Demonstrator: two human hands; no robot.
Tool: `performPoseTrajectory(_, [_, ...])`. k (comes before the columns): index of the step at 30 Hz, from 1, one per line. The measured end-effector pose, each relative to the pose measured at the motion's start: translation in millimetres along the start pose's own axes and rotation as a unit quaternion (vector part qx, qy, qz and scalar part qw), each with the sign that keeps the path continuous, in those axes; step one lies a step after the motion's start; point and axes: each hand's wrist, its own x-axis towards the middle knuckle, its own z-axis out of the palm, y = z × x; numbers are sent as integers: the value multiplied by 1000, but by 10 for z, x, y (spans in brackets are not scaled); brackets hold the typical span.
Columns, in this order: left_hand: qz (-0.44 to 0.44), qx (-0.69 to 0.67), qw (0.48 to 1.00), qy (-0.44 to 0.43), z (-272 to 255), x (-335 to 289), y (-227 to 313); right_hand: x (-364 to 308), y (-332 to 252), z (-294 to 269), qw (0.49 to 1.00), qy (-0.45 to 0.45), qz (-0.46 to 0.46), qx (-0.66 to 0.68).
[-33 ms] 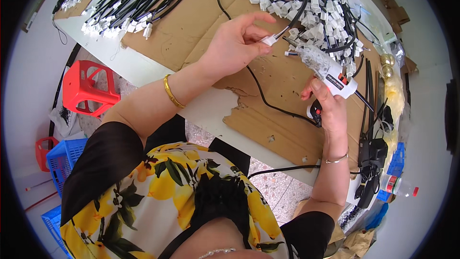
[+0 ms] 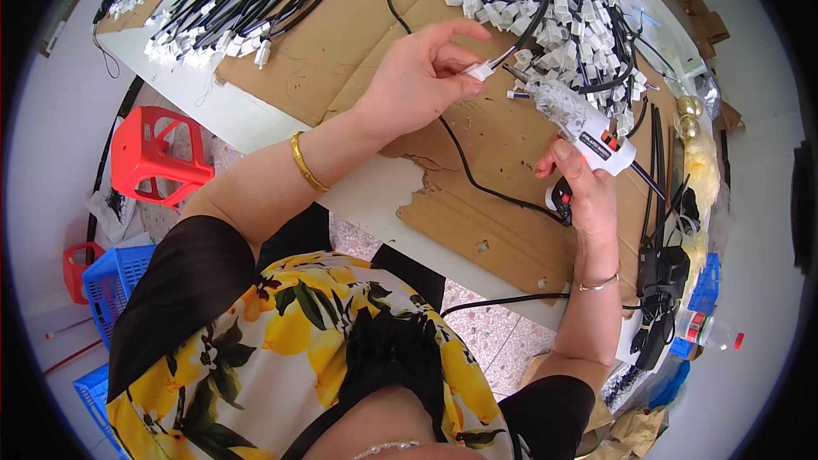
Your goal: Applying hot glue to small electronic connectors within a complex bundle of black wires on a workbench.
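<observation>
Between thumb and fingers, my left hand pinches a small white plug connector on a dark cable. My right hand is wrapped round the handle of a white glue gun. Its smeared metal nozzle points up and left, a short gap from the connector. A dark stick pokes out of the gun's back end. Just beyond the gun lies a heap of black cables with white connectors.
Cardboard sheets cover much of the white table. More black cables lie at the far left. A black cord crosses the cardboard. At right are a power strip and a plastic bottle. A red stool stands left.
</observation>
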Motion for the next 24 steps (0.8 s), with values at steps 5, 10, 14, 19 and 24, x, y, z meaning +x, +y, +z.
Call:
performPoseTrajectory(5, [7, 25, 999, 23, 28, -16, 16, -26, 23, -1, 1000, 0, -11, -17])
performPoseTrajectory(10, [10, 46, 998, 37, 33, -20, -2, -22, 21, 12, 999, 2, 19, -34])
performPoseTrajectory(14, [21, 43, 998, 50, 49, -25, -16, -35, 31, 34, 1000, 15, 21, -16])
performPoseTrajectory(19, [15, 69, 996, 55, 47, -12, -23, -22, 73, 27, 1000, 5, 16, -23])
performPoseTrajectory(24, [11, 81, 995, 65, 50, -9, -18, -44, -10, 105, 998, 29, 24, -52])
